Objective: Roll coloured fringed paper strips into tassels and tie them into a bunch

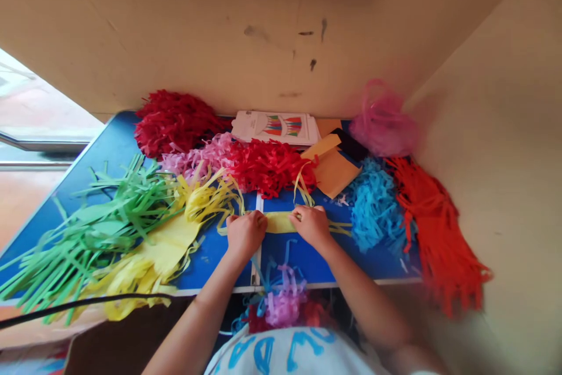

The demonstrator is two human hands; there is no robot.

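A yellow paper strip with fringed ends [281, 222] is stretched flat between my two hands, just above the blue table [292, 255]. My left hand [246, 233] pinches its left part, fingers closed. On the right part, my right hand [311, 224] is closed in the same way. Thin yellow fringes stick out past both hands. More yellow fringed paper [169, 246] lies to the left, beside green fringed paper [105, 223]. Behind my hands sits a red shredded paper bundle [272, 165].
Dark red [173, 120], pink [204, 155] and blue [377, 205] paper bundles lie around. Orange-red fringes [443, 234] hang over the right edge. White packets [276, 127], brown paper [336, 171] and a pink plastic bag [384, 123] stand by the wall. A black cable [88, 300] crosses lower left.
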